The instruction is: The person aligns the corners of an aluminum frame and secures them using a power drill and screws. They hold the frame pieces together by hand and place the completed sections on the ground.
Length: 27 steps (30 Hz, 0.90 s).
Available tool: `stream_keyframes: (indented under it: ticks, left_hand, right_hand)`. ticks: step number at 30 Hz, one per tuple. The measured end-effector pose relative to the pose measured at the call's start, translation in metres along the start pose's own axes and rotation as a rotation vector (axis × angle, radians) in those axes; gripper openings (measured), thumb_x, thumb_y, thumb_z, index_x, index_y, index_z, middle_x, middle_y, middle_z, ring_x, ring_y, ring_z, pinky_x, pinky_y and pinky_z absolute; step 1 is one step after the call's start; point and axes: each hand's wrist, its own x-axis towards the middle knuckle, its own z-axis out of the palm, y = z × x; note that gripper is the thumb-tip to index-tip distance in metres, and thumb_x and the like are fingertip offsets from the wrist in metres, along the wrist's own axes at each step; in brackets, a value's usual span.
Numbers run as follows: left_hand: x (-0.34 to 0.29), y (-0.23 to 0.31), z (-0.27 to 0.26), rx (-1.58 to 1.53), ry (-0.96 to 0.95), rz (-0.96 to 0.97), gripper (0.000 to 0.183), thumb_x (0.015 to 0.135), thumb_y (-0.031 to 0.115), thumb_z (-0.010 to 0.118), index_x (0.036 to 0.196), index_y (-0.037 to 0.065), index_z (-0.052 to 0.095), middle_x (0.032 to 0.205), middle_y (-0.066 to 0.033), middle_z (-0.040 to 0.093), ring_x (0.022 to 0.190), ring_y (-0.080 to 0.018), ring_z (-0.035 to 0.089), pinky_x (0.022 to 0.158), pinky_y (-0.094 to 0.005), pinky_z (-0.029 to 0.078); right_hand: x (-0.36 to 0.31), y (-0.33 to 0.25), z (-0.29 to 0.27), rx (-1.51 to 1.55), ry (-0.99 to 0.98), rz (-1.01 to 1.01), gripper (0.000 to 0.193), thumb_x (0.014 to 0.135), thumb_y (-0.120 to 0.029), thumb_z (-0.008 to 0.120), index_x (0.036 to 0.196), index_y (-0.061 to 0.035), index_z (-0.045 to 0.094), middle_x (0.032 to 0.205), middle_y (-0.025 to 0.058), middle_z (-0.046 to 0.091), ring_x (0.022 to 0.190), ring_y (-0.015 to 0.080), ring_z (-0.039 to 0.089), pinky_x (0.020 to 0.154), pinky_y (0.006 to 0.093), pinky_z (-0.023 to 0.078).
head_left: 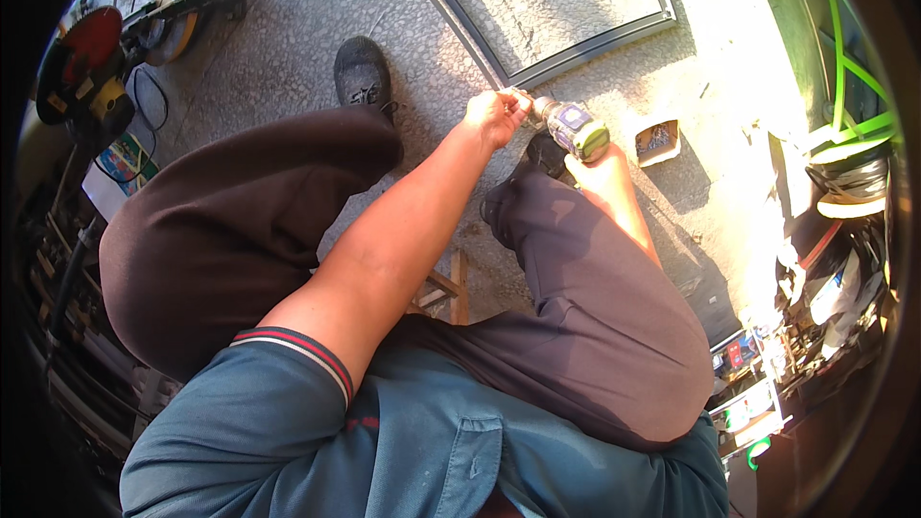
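Observation:
A dark grey metal frame (566, 59) lies on the speckled floor in front of me. At its near corner my left hand (496, 117) is closed, with thumb and fingers pinched together beside the drill's front end. Whatever the fingertips hold is too small to make out. My right hand (597, 169) is wrapped round the handle of a green and dark cordless drill (573, 127). The drill's nose points left, toward the left fingertips and the frame corner. Its bit is hard to see there.
Right of the drill, a small open box (659, 159) holds small metal pieces, perhaps screws. A cutting machine with a red disc (93, 41) stands far left. Green straps (839, 67) and clutter line the right side. A wooden stool (460, 288) shows between my legs.

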Motion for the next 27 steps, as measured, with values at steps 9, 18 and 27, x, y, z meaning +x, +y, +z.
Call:
stream_keyframes:
  ticks: [9, 18, 27]
  left_hand:
    - [-0.007, 0.007, 0.005, 0.070, -0.017, -0.005, 0.017, 0.093, -0.008, 0.046, 0.095, -0.012, 0.062, 0.094, -0.0198, 0.065, 0.084, -0.0258, 0.065, 0.075, -0.0342, 0.064]
    - [-0.010, 0.007, 0.011, 0.095, -0.009, -0.032, 0.016, 0.093, -0.008, 0.048, 0.093, -0.010, 0.064, 0.090, -0.0164, 0.065, 0.078, -0.0227, 0.065, 0.073, -0.0340, 0.063]
    - [-0.010, 0.025, -0.001, 1.120, 0.230, 0.229, 0.025, 0.092, 0.020, 0.073, 0.083, -0.001, 0.066, 0.069, -0.0129, 0.065, 0.051, -0.0202, 0.062, 0.045, -0.0336, 0.049]
  right_hand:
    - [0.002, -0.015, -0.002, -0.021, -0.039, 0.041, 0.030, 0.081, -0.015, 0.077, 0.102, 0.0055, 0.070, 0.087, 0.0142, 0.075, 0.084, 0.0188, 0.072, 0.075, 0.0370, 0.055]
    - [0.000, -0.031, -0.004, -0.149, 0.011, 0.056, 0.030, 0.080, -0.018, 0.077, 0.099, 0.0048, 0.071, 0.083, 0.0165, 0.074, 0.082, 0.0228, 0.074, 0.074, 0.0381, 0.056]
    - [0.032, -0.063, -0.015, -0.311, -0.114, 0.074, 0.027, 0.079, -0.018, 0.071, 0.095, 0.0042, 0.071, 0.080, 0.0203, 0.073, 0.080, 0.0301, 0.074, 0.073, 0.0406, 0.055]
